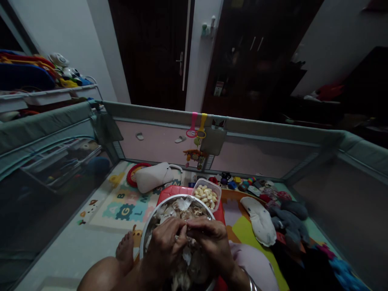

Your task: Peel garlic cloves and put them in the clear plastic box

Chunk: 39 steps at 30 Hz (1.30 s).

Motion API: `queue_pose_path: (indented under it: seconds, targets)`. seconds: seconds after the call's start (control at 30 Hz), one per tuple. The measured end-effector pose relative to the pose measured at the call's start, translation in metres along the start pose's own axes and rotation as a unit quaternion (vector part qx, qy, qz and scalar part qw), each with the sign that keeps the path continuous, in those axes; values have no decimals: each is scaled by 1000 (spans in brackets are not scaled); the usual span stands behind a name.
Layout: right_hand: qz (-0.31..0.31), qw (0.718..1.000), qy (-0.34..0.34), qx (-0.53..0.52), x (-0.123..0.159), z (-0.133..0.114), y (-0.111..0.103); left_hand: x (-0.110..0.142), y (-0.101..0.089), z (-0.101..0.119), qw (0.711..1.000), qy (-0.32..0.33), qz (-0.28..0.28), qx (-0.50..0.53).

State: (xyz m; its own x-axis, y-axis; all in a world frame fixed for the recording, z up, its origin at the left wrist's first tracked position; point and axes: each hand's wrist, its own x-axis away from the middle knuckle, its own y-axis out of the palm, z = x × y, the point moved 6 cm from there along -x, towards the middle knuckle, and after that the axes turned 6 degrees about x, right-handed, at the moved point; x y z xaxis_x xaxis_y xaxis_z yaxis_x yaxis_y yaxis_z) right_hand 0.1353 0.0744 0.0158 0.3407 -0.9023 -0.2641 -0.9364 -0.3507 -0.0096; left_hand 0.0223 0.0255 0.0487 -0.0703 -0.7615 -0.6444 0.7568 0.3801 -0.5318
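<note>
Over a round, silver-coloured metal bowl (145, 231) heaped with dry, papery, whitish-brown garlic skins (188, 204), the left hand (166, 241) and the right hand (210, 239) are held with bent fingers brought together at the tips; how firmly they are closed, and on what, cannot be told, since any piece between them is hidden. Scraps could be spilled onto the red plastic stool (171, 190) if the full bowl were knocked by a wrist. Loose flakes might also be dropped among the smooth, cream-yellow garlic cloves (206, 195), because the square, clear plastic tub (218, 202) in which they are piled, just beyond the bowl, is uncovered. The cloves look plump and bare of skin.
</note>
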Motion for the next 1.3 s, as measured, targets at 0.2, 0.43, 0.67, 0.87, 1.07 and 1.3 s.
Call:
queue_pose_path:
  seconds: [0.2,0.43,0.67,0.87,1.07,1.3]
  targets:
    - [65,983,108,-133,-6,18,-13,-1,-7,-7,998,-59,12,-6]
    - [46,962,147,-224,-10,22,-7,2,-5,-7,998,-48,-33,-4]
    - [-10,962,164,-217,-9,23,2,4,-8,-4,999,-16,-15,38]
    - [-32,985,110,-132,-9,19,2,-1,-11,-3,998,-19,6,67]
    - [2,991,118,-60,-4,18,-4,0,-8,-8,994,-53,-6,98]
    - [10,1000,26,1,-3,9,-5,0,-7,-10,990,-91,-32,106]
